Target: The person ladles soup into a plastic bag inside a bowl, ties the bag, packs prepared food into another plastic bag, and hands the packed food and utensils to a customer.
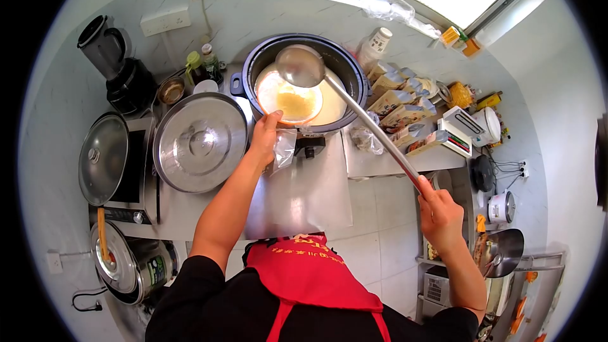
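Note:
My left hand (266,138) grips the near rim of a white bowl (289,96) with an orange edge, held over the big dark pot (358,88). Yellowish liquid or food lies in the bowl. My right hand (438,215) is closed round the handle end of a long metal ladle (373,128). The ladle's round head (300,66) is above the bowl's far side, partly covering it. Pale liquid (332,102) shows in the pot beside the bowl. A clear plastic bag (284,149) hangs just below my left hand.
Left of the pot lies a large metal lid (201,142); farther left are a glass lid (104,158) and a blender (117,63). Bottles (197,68) stand behind. Paper cups (379,42) and several packets (405,114) are to the right.

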### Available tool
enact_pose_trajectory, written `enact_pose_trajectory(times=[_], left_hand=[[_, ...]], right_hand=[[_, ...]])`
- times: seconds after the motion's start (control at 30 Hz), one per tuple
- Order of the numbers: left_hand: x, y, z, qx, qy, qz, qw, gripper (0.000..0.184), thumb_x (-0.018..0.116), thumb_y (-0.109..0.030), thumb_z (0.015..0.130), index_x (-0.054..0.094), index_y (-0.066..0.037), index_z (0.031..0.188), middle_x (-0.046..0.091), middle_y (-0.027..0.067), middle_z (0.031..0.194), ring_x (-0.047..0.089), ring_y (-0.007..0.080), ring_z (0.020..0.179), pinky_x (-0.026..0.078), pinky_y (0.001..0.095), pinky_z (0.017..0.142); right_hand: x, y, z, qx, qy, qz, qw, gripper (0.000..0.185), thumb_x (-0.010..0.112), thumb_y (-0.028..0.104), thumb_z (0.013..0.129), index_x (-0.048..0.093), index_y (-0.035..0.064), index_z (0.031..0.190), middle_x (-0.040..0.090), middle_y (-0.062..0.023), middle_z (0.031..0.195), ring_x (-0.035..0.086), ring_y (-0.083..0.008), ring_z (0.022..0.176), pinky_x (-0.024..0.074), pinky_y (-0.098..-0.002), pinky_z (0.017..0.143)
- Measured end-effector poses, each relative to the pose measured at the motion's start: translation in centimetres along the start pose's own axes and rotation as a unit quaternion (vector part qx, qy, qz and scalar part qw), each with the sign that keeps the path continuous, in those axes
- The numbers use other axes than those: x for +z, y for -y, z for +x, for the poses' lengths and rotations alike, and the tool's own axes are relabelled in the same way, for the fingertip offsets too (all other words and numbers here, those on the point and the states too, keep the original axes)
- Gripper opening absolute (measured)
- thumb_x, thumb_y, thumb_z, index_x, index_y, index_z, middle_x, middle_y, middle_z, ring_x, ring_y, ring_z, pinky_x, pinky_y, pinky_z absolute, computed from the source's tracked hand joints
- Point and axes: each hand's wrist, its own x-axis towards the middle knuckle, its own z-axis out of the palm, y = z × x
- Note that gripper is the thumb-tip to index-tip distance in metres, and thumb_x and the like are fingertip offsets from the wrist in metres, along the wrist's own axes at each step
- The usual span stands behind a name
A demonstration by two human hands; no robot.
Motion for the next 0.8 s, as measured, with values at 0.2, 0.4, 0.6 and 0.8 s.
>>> enact_pose_trajectory(times=[0.2,0.4,0.6,0.8], left_hand=[[-0.5,0.0,-0.9,0.003,0.006,-0.028,1.0,0.038,0.056,-0.028,0.09,0.055,0.0,0.115,0.064,0.0075,0.099,0.06,0.014,0.084,0.048,0.0273,0.074],[-1.3,-0.4,-3.4,-0.011,0.01,-0.044,0.999,0.043,0.057,-0.027,0.09,0.05,0.003,0.12,0.063,0.0109,0.106,0.062,0.0164,0.091,0.051,0.0297,0.08],[-2.9,0.7,-5.9,-0.001,0.023,-0.064,0.998,0.043,0.055,-0.027,0.091,0.049,0.003,0.122,0.063,0.0107,0.107,0.061,0.0151,0.09,0.05,0.0301,0.08],[-4.4,1.4,-8.1,-0.019,-0.005,-0.012,1.0,0.047,0.055,-0.029,0.091,0.047,0.003,0.125,0.062,0.0101,0.11,0.061,0.0158,0.094,0.05,0.0316,0.083]], right_hand=[[-0.9,-1.7,1.9,0.353,0.106,0.399,0.84,0.041,0.064,0.008,0.086,0.058,0.003,0.127,0.055,0.003,0.07,0.042,-0.0031,0.059,0.0349,-0.0224,0.051],[5.1,-4.9,4.0,0.394,0.153,0.438,0.793,0.042,0.065,0.01,0.086,0.058,0.003,0.126,0.052,0.0031,0.065,0.044,-0.0037,0.058,0.0357,-0.0214,0.052],[10.4,-5.8,6.0,0.345,0.175,0.374,0.843,0.04,0.066,0.011,0.087,0.058,0.0031,0.126,0.063,-0.0025,0.074,0.049,-0.0083,0.059,0.0406,-0.0248,0.055],[11.7,-5.4,4.7,0.189,0.086,0.269,0.941,0.041,0.064,0.006,0.085,0.059,0.0064,0.126,0.066,-0.0079,0.084,0.05,-0.0094,0.06,0.0422,-0.0241,0.057]])
